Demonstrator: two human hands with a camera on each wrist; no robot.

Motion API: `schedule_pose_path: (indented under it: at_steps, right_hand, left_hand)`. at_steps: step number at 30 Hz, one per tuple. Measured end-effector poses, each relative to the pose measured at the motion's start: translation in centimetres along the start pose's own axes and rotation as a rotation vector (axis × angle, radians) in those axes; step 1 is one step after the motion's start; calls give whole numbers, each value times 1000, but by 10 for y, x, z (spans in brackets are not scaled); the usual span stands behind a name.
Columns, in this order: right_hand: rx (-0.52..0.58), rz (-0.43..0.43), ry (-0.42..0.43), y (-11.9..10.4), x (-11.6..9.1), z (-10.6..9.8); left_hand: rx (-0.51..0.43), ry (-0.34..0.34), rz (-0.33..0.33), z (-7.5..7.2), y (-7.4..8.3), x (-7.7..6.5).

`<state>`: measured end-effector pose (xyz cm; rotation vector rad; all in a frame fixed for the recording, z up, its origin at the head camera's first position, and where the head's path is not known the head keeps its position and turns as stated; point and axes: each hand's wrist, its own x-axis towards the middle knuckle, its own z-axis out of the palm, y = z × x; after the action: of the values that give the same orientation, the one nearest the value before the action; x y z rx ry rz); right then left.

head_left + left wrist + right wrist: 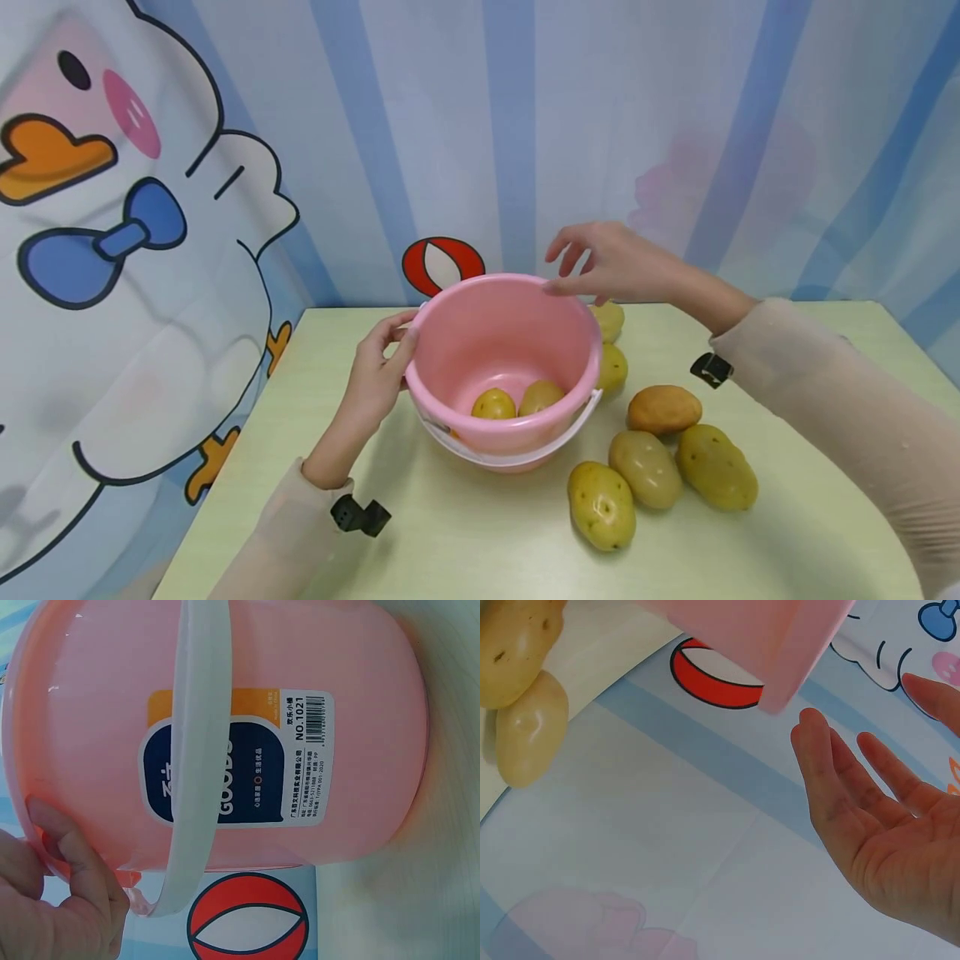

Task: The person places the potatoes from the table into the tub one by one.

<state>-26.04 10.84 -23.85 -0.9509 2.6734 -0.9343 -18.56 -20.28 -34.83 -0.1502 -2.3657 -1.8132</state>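
Observation:
A pink plastic bucket [498, 321] stands on the table with its mouth tipped toward the head camera. My left hand [377, 365] grips its rim at the left, thumb and fingers on either side of the edge. Two potatoes [493, 404] lie at the bottom of the bucket. Its white handle [201, 750] hangs down over the label [304, 757] on the side, as the left wrist view shows. Above the far right of the rim is my right hand [603, 262], holding nothing, its fingers loosely bent. In the right wrist view this hand's fingertips are apart from the bucket.
Right of the bucket lie several potatoes, among them a browner one [664, 409] and a yellow one [601, 506] nearest me. Two more potatoes [611, 369] sit behind, close to the bucket's side. A printed cloth backdrop [450, 125] rises at the table's [450, 550] far edge.

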Motion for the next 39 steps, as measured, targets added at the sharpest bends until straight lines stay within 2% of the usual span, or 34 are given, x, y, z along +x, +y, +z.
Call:
schedule_pose_path:
  at_steps: [23,39]
  right_hand:
    - [-7,69,52,43,-17,-8]
    - [-8,164,53,72,-20,-6]
  left_hand:
    - [0,-13,4,-1,-2,-1]
    - [-8,-8,8,-1,-2,-1]
